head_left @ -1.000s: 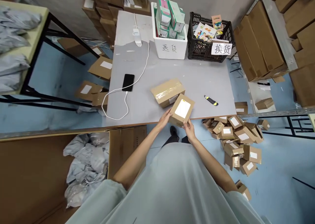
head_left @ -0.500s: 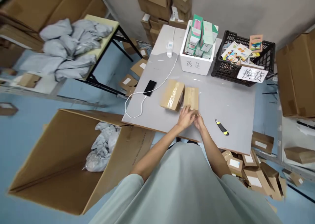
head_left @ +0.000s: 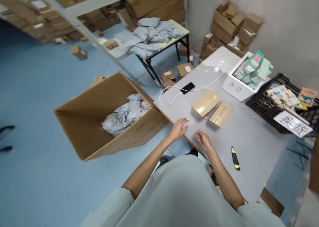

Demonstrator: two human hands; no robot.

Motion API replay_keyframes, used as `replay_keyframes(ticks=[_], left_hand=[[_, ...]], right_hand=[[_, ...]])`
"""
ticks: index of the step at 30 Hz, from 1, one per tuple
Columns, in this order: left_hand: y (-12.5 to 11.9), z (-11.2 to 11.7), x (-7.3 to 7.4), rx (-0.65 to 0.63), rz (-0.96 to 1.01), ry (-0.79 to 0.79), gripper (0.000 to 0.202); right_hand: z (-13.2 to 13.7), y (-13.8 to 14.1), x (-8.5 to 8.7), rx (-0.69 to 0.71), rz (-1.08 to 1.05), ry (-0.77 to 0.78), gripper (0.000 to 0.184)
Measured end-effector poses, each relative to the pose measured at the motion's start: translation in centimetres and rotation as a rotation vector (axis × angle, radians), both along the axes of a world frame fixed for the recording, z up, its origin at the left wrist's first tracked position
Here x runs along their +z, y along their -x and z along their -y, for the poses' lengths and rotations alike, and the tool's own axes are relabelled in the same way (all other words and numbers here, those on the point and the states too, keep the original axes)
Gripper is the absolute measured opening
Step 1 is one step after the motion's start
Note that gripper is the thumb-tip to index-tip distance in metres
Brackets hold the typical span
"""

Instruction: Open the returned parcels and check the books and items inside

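Two small taped cardboard boxes sit side by side on the grey table (head_left: 251,130): a left box (head_left: 205,103) and a right box (head_left: 219,115). My left hand (head_left: 178,129) hovers at the table's near left edge with fingers apart, holding nothing. Just short of the boxes, my right hand (head_left: 203,139) is also empty, its fingers extended. Neither hand touches a box. A black and yellow utility knife (head_left: 235,158) lies to the right of my right hand.
Left of the table stands a large open carton (head_left: 82,120) with grey plastic mailers (head_left: 127,115) inside. A phone (head_left: 187,88) on a white cable, a white foam box (head_left: 236,87) and a black crate (head_left: 264,104) occupy the table. More mailers (head_left: 154,32) cover a side table.
Both hands have let go of the right box and drawn back from it, now farther apart. The view has swung left, bringing more floor and shelving into sight.
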State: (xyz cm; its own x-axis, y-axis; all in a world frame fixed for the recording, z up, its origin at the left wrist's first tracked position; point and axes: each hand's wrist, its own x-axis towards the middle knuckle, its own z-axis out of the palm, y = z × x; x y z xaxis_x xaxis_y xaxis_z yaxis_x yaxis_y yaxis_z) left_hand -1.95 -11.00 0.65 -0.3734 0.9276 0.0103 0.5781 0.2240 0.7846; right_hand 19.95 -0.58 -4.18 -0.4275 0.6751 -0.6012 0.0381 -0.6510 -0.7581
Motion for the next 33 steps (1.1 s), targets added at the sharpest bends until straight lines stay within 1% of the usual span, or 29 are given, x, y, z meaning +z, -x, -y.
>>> replay_keyframes(ticks=[2, 4, 6, 9, 11, 13, 15, 16, 18, 20, 22, 24, 27, 29, 31, 33], left_hand=[[3.6, 5.7, 0.5, 0.182, 0.025, -0.057, 0.043], [6.7, 12.7, 1.0, 0.354, 0.04, -0.118, 0.043], [8.9, 20.9, 1.4, 0.529, 0.06, -0.176, 0.044], [10.9, 34.0, 1.5, 0.788, 0.106, -0.23, 0.044], [11.5, 42.5, 1.4, 0.94, 0.134, -0.247, 0.044], [11.9, 50.2, 1.0, 1.081, 0.149, -0.261, 0.042], [12.5, 56.6, 0.4, 1.218, 0.159, -0.279, 0.041], [13.1, 59.2, 0.1, 1.283, 0.166, -0.291, 0.04], [14.7, 63.5, -0.7, 1.386, 0.194, -0.325, 0.041], [17.0, 66.7, -1.5, 1.436, 0.234, -0.357, 0.043], [20.0, 69.2, -2.1, 1.435, 0.275, -0.372, 0.044], [23.4, 71.5, -2.2, 1.399, 0.298, -0.366, 0.044], [29.3, 75.1, -1.9, 1.344, 0.296, -0.335, 0.043], [33.7, 77.9, -1.4, 1.338, 0.294, -0.305, 0.042], [38.5, 80.7, -0.9, 1.341, 0.289, -0.274, 0.042], [43.5, 83.3, -0.4, 1.324, 0.266, -0.251, 0.043]], right_hand=[[3.1, 5.2, 1.0, 0.203, -0.03, -0.051, 0.05], [7.1, 11.3, 2.2, 0.383, -0.051, -0.096, 0.055], [12.1, 17.4, 3.4, 0.541, -0.066, -0.144, 0.059], [21.1, 25.7, 5.1, 0.76, -0.1, -0.22, 0.06], [27.5, 30.1, 5.9, 0.881, -0.13, -0.255, 0.058], [33.5, 33.5, 6.4, 0.964, -0.141, -0.273, 0.057], [38.8, 36.2, 6.8, 1.023, -0.133, -0.293, 0.055], [41.1, 37.3, 6.9, 1.05, -0.127, -0.305, 0.055], [45.1, 39.7, 7.1, 1.095, -0.115, -0.328, 0.056], [48.4, 42.4, 6.9, 1.121, -0.109, -0.342, 0.057], [51.1, 45.7, 6.2, 1.114, -0.112, -0.35, 0.057], [53.5, 49.6, 5.0, 1.077, -0.12, -0.348, 0.056], [57.1, 56.5, 2.9, 0.998, -0.116, -0.321, 0.056], [59.7, 61.7, 1.9, 0.943, -0.096, -0.304, 0.057], [62.5, 66.9, 1.7, 0.9, -0.088, -0.296, 0.057], [65.4, 72.0, 2.2, 0.882, -0.102, -0.282, 0.055]])
